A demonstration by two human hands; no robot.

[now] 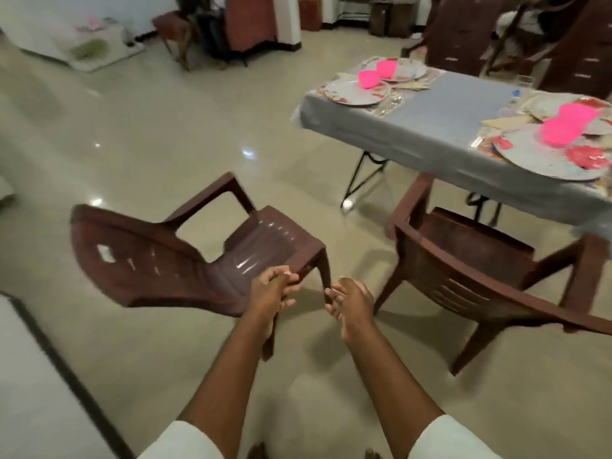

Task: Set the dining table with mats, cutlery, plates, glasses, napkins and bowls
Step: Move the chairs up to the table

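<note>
The dining table (447,111), under a grey cloth, stands at the upper right. At its far end lie patterned plates (347,91) with pink bowls (371,77) on them, and cutlery (392,104) lies beside them. At the near end are a large plate (536,154) and more pink bowls (566,124); folded napkins (506,120) and a glass (525,84) are close by. Away from the table, my left hand (270,293) grips the near arm of a tilted brown plastic chair (159,260). My right hand (352,306) hangs loosely curled at the chair's front leg and holds nothing.
A second brown chair (463,263) stands tucked at the table's near side, right of my hands. More chairs (463,38) stand behind the table. The shiny tiled floor (165,137) stretches left. A white edge with a dark border (39,376) runs along the lower left.
</note>
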